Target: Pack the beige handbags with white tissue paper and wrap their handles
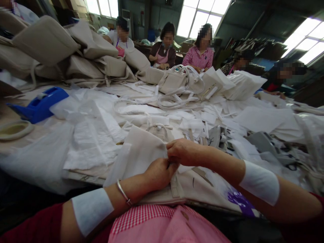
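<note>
My left hand (159, 173) and my right hand (184, 152) meet at the near edge of the table, both pinched closed on the edge of a white sheet of wrapping paper (138, 153). The sheet lies over a beige bag (202, 189) that rests flat in front of me. A bag handle (158, 128) arches up just behind the sheet. A silver bracelet sits on my left wrist, and white bands wrap both forearms.
A blue tape dispenser (40, 104) and a tape roll (14, 130) lie at the left. Beige bags (63, 50) pile up at the back left. White paper, straps and finished bags (177, 81) cover the table. Several people work along the far side.
</note>
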{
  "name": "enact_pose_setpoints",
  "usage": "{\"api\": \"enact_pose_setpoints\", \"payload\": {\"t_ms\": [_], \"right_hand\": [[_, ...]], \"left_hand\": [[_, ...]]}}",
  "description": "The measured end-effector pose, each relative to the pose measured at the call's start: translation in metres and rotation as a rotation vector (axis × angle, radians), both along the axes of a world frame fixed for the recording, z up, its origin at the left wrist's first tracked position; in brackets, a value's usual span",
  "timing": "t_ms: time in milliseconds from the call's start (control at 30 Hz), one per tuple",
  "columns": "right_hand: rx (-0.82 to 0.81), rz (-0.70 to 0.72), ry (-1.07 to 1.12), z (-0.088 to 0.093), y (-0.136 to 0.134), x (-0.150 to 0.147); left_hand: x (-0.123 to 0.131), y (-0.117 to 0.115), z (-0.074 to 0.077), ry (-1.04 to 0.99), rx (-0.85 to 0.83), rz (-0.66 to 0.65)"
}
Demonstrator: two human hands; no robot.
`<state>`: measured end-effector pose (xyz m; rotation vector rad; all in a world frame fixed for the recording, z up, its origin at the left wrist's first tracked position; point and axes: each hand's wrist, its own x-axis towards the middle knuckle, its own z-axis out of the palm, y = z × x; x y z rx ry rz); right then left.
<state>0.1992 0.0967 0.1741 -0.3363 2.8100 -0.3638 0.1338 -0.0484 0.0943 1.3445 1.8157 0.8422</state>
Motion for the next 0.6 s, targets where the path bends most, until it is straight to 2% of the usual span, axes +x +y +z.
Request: {"api": "enact_pose_setpoints", "payload": {"t_ms": [133,300,433,600], "right_hand": [[-0.055,0.102,-0.04,0.005,0.008,-0.001],[0.061,0.179,-0.056,0.009,0.004,-0.007],[0.128,0.151,-0.023,0.0,0.0,-0.001],[0.063,0.069,0.07,-0.011,0.003,0.009]], "left_hand": [[0.0,0.001,0.004,-0.009,-0.032,-0.013],[0.0,0.001,0.002,0.004,-0.046,0.011],[-0.001,0.003,0.0,0.007,-0.081,0.022],[-0.003,0.004,0.002,-0.006,-0.123,0.002]]}}
